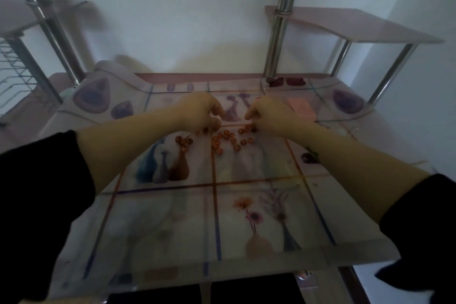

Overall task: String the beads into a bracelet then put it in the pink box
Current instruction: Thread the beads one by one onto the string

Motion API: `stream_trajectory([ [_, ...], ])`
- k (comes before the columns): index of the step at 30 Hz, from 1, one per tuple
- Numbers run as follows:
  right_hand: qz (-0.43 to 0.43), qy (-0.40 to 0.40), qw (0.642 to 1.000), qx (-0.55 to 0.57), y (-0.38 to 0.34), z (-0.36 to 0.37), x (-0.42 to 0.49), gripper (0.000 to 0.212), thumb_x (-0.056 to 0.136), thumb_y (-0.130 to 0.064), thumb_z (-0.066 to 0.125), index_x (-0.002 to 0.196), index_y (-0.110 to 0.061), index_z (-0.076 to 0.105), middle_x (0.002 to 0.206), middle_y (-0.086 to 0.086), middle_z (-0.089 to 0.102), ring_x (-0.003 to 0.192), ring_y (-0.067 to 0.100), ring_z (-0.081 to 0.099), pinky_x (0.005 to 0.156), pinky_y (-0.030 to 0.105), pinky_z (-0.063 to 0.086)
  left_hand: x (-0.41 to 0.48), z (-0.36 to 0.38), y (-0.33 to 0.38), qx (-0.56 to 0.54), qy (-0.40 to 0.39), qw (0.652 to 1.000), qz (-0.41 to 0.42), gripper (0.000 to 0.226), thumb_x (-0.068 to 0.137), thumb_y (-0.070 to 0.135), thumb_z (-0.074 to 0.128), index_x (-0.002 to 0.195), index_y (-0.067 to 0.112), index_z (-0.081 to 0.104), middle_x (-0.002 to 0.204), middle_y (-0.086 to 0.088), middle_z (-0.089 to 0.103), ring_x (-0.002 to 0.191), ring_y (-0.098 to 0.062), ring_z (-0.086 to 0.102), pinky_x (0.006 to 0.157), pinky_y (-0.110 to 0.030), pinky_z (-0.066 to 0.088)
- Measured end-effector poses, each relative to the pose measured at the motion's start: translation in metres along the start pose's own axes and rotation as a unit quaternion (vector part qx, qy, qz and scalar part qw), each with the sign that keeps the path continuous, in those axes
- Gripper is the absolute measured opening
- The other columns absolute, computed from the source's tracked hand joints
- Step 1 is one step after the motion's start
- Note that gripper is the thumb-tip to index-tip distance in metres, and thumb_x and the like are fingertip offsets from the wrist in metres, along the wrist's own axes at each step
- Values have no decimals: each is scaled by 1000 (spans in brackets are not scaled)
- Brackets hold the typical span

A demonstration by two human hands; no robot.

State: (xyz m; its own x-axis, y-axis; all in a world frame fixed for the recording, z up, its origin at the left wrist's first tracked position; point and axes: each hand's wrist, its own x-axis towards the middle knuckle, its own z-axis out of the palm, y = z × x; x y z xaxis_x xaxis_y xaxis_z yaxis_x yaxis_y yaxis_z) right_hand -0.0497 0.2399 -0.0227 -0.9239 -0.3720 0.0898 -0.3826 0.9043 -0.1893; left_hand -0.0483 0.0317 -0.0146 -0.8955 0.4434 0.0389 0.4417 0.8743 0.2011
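So the whole thing happens on a small table covered by a tablecloth [172,217] printed with vases, flowers and a grid of coloured lines, with what looks like a clear sheet over it. The lighting is pretty dim and the picture is soft, so small details are hard to make out.

The orange beads [227,139] lie loose in a scattered bunch around the middle of the table, a bit toward the far side. Both hands are right at the far edge of that bunch. The left hand [197,112] has its fingers curled down with the tips among the beads, and the right hand [274,116] is curled the same way just beside it, a small gap between the two. Honestly I can't tell whether either one is pinching a bead or anything else, it's too blurry. Both arms come in from dark sleeves [37,192] pushed up the forearms.

The pink box [302,107] sits on the table just behind the right hand, partly hidden by it.

Room-wise: a plain white wall [185,7] behind, chrome poles [281,32] rising from the back corners, a pinkish shelf [357,27] up on the right, and a wire rack [14,66] off to the left.
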Motion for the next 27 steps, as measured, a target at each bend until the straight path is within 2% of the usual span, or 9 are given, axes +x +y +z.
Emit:
stream_trajectory([
  [2, -9, -12, 1000, 7, 0, 0, 2, 27, 87, -3, 59, 108, -12, 74, 113, 5, 71, 107, 19, 64, 98, 36, 49, 8, 2, 3, 20, -9, 1000, 9, 33, 90, 32, 62, 122, 27, 65, 123, 3, 64, 105, -15, 58, 87, -28, 44],
  [5, -28, -12, 999, 26, 0, 0, 3, 19, 87, -7, 63, 101, -10, 76, 103, 4, 75, 96, 15, 67, 93, 33, 51, 18, 5, 6, 26, -19, 999, 12, 29, 89, 32, 64, 117, 27, 68, 116, 4, 67, 91, -12, 56, 79, -27, 42],
  [8, -38, -18, 999, 28, 0, 0, 2, 19, 87, -7, 63, 100, -10, 77, 100, 3, 75, 92, 15, 67, 91, 32, 51, 25, 8, 8, 31, -33, 999, 11, 27, 88, 29, 65, 115, 26, 70, 112, 6, 67, 98, -15, 59, 83, -28, 45],
  [13, -50, -16, 998, 26, -1, -2, 3, 18, 87, -7, 63, 99, -9, 77, 100, 4, 75, 92, 17, 68, 90, 32, 50, 29, 5, 6, -5, -7, 1000, 18, 12, 82, 25, 73, 93, 24, 76, 69, 23, 57, 72, -8, 59, 69, -22, 41],
  [16, -54, -13, 998, 29, 0, -3, 3, 18, 87, -8, 63, 99, -9, 77, 99, 4, 75, 92, 17, 68, 90, 30, 50, 30, 4, 8, 51, 1, 998, 35, 10, 83, 32, 70, 88, 24, 74, 83, 10, 68, 84, -17, 63, 79, -32, 50],
  [18, -56, -14, 998, 30, -1, -3, 3, 18, 87, -10, 63, 98, -9, 77, 99, 4, 75, 92, 17, 68, 88, 29, 50, 30, 5, 10, 116, 11, 992, 47, 16, 87, 36, 63, 91, 23, 70, 94, 3, 70, 90, -21, 63, 89, -40, 47],
  [20, -58, -11, 998, 26, -3, -2, 3, 18, 88, -12, 63, 98, -10, 77, 99, 3, 75, 92, 17, 68, 88, 30, 49, 29, 6, 12, 164, 7, 985, 60, 17, 90, 35, 57, 96, 23, 67, 100, 3, 67, 93, -23, 61, 93, -40, 39],
  [23, -61, -4, 998, 32, -5, -2, 3, 18, 88, -13, 63, 99, -10, 77, 99, 3, 75, 90, 16, 68, 86, 27, 48, 29, 8, 16, 221, 0, 972, 76, 17, 94, 31, 50, 99, 23, 64, 104, 1, 65, 96, -23, 60, 95, -39, 38],
  [27, -56, 2, 997, 43, -8, -1, 2, 17, 88, -14, 64, 98, -10, 77, 97, 3, 76, 75, 6, 59, 67, 14, 36, 26, 14, 17, 242, 7, 967, 77, 19, 97, 29, 46, 108, 20, 58, 113, -3, 61, 104, -24, 57, 96, -39, 38],
])
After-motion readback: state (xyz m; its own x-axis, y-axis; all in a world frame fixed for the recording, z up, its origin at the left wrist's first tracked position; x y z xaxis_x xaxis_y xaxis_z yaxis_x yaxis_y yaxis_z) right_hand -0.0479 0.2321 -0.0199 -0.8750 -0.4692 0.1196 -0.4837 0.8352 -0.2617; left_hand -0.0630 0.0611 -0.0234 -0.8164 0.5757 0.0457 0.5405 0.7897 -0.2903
